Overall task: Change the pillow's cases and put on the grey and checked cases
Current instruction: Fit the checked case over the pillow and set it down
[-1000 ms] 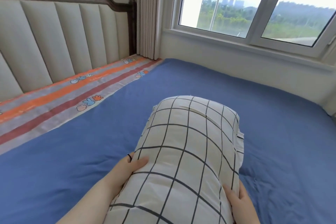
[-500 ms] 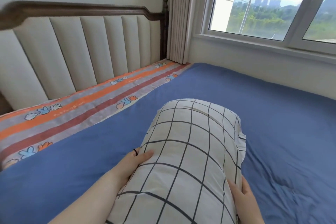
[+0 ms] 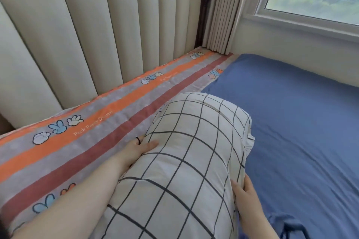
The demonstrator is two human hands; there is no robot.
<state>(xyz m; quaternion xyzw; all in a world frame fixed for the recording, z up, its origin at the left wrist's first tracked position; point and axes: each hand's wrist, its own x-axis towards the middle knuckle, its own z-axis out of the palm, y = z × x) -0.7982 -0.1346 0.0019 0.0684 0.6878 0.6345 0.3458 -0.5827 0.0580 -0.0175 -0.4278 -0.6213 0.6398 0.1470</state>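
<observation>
- Checked cotton is already on this one: the checked pillow [image 3: 186, 161] sits between both hands, over the bed where the striped cloth [image 3: 93, 122] meets the blue sheet [image 3: 291, 132].
- Can't tell if its far end rests on the bed or hangs just above it.
- Left hand [image 3: 139, 147] is pressed flat against the pillow's left flank, fingers pretty much straight, nothing pinched.
- Right hand [image 3: 246, 196] lies along the right edge, just below the loose flap of the case. Its fingertips are hidden by the fabric, so I can't say whether it's gripping or just pushing.
- So it looks like a squeeze between two palms, not a real grab.
- The bit that matters, imo: the pillow's long axis points away from the person, toward the headboard [image 3: 97, 35] and the bed's far corner by the curtain [image 3: 221, 9]. Both hands are on the near half, so the far end leads.
- My guess is it needs to go down on the striped cloth at the head edge, which means swinging it to lie along the headboard. The left hand is on that side.
- No grey case anywhere in view, so I'd call the job maybe half done.
</observation>
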